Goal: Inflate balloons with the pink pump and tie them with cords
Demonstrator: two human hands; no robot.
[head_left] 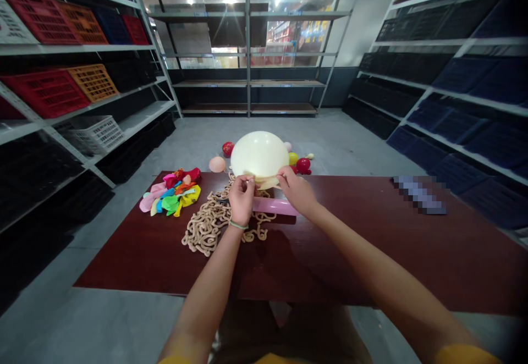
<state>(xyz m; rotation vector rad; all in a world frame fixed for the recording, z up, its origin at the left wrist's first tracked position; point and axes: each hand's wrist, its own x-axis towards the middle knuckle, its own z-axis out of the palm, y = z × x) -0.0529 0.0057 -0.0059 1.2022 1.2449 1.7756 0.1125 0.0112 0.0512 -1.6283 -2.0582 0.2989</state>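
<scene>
A pale yellow inflated balloon (259, 154) hovers over the far edge of the dark red table (371, 243). My left hand (241, 199) and my right hand (295, 189) both pinch its stretched neck from either side, fingers closed. A pink pump tube (274, 206) lies on the table just under my hands. A tangle of beige cord (208, 224) lies to the left of my left wrist. Further left sits a heap of flat coloured balloons (173, 193).
Several small inflated balloons, red (303, 165), peach (216, 164) and yellow, lie on the grey floor beyond the table. Metal shelves with red, orange and white crates (49, 92) line the left; dark-bin shelves stand on the right. A blurred patch (418, 193) lies on the table's right.
</scene>
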